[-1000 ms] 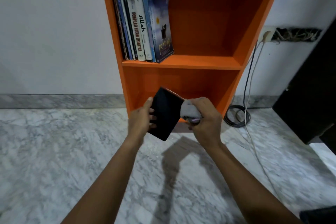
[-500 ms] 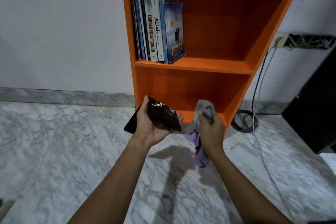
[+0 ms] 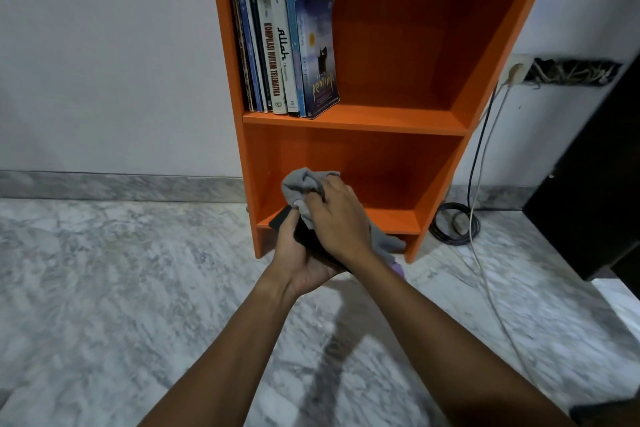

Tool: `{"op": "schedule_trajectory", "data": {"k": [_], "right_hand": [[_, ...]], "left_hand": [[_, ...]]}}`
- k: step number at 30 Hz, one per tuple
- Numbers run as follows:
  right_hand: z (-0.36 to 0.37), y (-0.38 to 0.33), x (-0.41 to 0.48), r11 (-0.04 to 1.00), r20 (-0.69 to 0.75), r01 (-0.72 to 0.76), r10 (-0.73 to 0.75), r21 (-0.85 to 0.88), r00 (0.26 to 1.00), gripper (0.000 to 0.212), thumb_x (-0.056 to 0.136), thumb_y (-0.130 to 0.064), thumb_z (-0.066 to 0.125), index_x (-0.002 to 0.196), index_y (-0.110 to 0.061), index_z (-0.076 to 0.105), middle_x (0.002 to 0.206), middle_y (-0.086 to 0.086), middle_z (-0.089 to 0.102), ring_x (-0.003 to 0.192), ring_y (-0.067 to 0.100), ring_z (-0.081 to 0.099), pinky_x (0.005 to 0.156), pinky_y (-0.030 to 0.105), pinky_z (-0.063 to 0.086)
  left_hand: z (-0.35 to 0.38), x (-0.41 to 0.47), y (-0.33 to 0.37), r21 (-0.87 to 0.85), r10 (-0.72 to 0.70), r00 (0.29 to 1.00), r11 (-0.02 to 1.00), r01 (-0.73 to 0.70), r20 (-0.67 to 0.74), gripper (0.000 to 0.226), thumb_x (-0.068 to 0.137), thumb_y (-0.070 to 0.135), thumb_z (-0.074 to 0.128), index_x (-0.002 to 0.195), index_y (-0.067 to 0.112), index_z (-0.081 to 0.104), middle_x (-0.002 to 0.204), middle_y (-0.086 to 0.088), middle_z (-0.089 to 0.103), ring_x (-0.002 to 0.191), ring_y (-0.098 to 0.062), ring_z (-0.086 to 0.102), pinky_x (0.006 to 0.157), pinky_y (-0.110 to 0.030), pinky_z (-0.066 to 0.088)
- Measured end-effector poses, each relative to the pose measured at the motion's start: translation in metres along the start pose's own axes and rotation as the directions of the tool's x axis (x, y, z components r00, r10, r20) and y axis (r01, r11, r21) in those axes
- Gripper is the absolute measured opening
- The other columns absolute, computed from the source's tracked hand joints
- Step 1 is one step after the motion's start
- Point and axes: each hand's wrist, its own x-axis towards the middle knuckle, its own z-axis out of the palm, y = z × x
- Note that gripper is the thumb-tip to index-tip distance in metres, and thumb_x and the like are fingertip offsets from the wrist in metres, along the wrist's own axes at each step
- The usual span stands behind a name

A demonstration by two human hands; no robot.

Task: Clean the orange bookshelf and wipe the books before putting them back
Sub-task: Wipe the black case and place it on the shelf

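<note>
The left hand [image 3: 297, 255] gripped a black book [image 3: 281, 218] at the bookshelf's [image 3: 381, 122] six o'clock, and the right hand [image 3: 337, 218] clutched a grey cloth [image 3: 300, 186] against it. The upper compartment held upright books [image 3: 278, 45] at nine o'clock.

- A wall socket [image 3: 519, 66] on the white wall [image 3: 104, 62].
- Below the wall socket, a coiled black cable [image 3: 437, 231] on the marble floor [image 3: 121, 288].
- Right of the wall socket, a dark cabinet [image 3: 595, 184].
</note>
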Motion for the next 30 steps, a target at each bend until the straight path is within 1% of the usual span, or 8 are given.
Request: {"op": "schedule_trajectory", "data": {"k": [6, 11, 15, 18, 22, 24, 26, 30], "right_hand": [[-0.013, 0.022, 0.018, 0.939, -0.053, -0.343, 0.341, -0.023, 0.938, 0.037, 0.103, -0.038, 0.036, 0.078, -0.021, 0.056, 0.087, 0.003, 0.061, 0.087, 0.028, 0.057, 0.072, 0.038, 0.041], [-0.012, 0.084, 0.008, 0.687, 0.166, -0.684, 0.665, 0.247, 0.728, 0.039, 0.103, -0.031, 0.046, 0.075, -0.01, 0.062, 0.077, 0.017, 0.066, 0.071, 0.03, 0.06, 0.063, 0.048, 0.051], [-0.023, 0.089, 0.003, 0.442, 0.144, -0.72, 0.792, 0.535, 0.594, 0.04, 0.103, -0.035, 0.054, 0.11, 0.002, 0.068, 0.085, 0.014, 0.068, 0.079, 0.029, 0.063, 0.07, 0.037, 0.049], [-0.041, 0.067, 0.014, 0.41, 0.224, -0.569, 0.636, 0.713, 0.739, 0.034, 0.103, -0.038, 0.056, 0.108, -0.007, 0.069, 0.09, 0.012, 0.074, 0.073, 0.023, 0.072, 0.072, 0.035, 0.057], [-0.063, 0.039, 0.025, 0.48, 0.439, -0.607, 0.422, 0.633, 0.793, 0.037, 0.091, -0.028, 0.074, 0.118, -0.003, 0.07, 0.105, 0.022, 0.076, 0.096, 0.036, 0.075, 0.095, 0.051, 0.057], [-0.062, 0.04, 0.026, 0.538, 0.415, -0.583, 0.411, 0.609, 0.812, 0.031, 0.089, -0.014, 0.076, 0.118, -0.004, 0.069, 0.105, 0.022, 0.076, 0.099, 0.038, 0.075, 0.095, 0.053, 0.058], [-0.058, 0.044, 0.023, 0.484, 0.368, -0.544, 0.414, 0.686, 0.833, 0.023, 0.091, 0.001, 0.071, 0.114, -0.002, 0.07, 0.102, 0.02, 0.076, 0.092, 0.033, 0.076, 0.086, 0.049, 0.062], [-0.055, 0.048, 0.019, 0.426, 0.327, -0.466, 0.359, 0.776, 0.874, 0.027, 0.088, 0.012, 0.066, 0.109, -0.005, 0.071, 0.098, 0.018, 0.075, 0.087, 0.031, 0.074, 0.087, 0.047, 0.06]], "left_hand": [[0.002, 0.002, -0.003, 0.113, 0.094, 0.996, 0.989, -0.092, -0.01, 0.054, 0.098, 0.054, 0.05, 0.123, 0.012, 0.073, 0.123, -0.016, 0.068, 0.112, -0.032, 0.065, 0.099, -0.046, 0.048], [0.007, 0.006, 0.022, 0.073, 0.122, 0.985, 0.989, -0.131, 0.119, 0.08, 0.094, 0.052, 0.06, 0.152, 0.001, 0.038, 0.149, -0.031, 0.038, 0.129, -0.043, 0.038, 0.114, -0.06, 0.028], [0.008, 0.007, 0.041, 0.137, 0.116, 0.981, 0.981, -0.138, 0.153, 0.071, 0.095, 0.051, 0.056, 0.15, 0.007, 0.046, 0.153, -0.026, 0.043, 0.133, -0.045, 0.042, 0.11, -0.059, 0.035], [-0.005, 0.008, 0.038, 0.146, 0.061, 0.99, 0.986, -0.079, 0.128, 0.058, 0.097, 0.047, 0.055, 0.14, 0.008, 0.059, 0.146, -0.024, 0.052, 0.13, -0.044, 0.048, 0.118, -0.062, 0.025], [-0.008, -0.006, 0.033, 0.191, -0.016, 0.977, 0.981, -0.025, 0.211, 0.051, 0.086, 0.042, 0.063, 0.121, 0.007, 0.072, 0.125, -0.027, 0.065, 0.109, -0.049, 0.064, 0.093, -0.065, 0.052], [-0.02, -0.007, 0.036, 0.253, -0.042, 0.975, 0.967, -0.016, 0.22, 0.067, 0.076, 0.037, 0.079, 0.133, 0.006, 0.063, 0.132, -0.03, 0.059, 0.116, -0.056, 0.058, 0.102, -0.069, 0.041], [-0.025, -0.009, 0.042, 0.356, -0.048, 0.977, 0.934, -0.03, 0.209, 0.073, 0.068, 0.033, 0.088, 0.13, 0.005, 0.061, 0.131, -0.029, 0.057, 0.118, -0.054, 0.056, 0.108, -0.069, 0.033], [-0.025, -0.012, 0.049, 0.489, 0.016, 0.994, 0.87, -0.067, 0.108, 0.084, 0.045, 0.047, 0.1, 0.112, 0.009, 0.068, 0.113, -0.019, 0.069, 0.108, -0.036, 0.069, 0.092, -0.051, 0.057]]}}
